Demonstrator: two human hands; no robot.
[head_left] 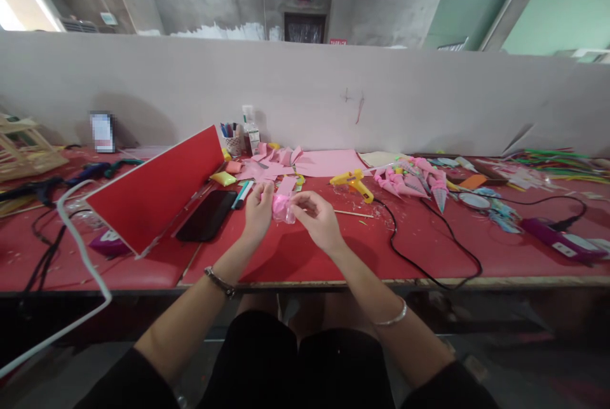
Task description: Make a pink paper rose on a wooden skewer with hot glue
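We hold a small pink craft piece (281,206) just above the red table (295,256), pinched between both hands. Our left hand (258,209) grips its left side, our right hand (317,218) its right. It looks bright pink, crumpled, partly wrapped in clear film. A yellow glue gun (352,181) lies nearby.

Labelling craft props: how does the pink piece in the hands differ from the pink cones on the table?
The pink piece is one small item held by both hands above the table; the pink cones are many, long and pointed, lying in a pile to the right. Both are pink.
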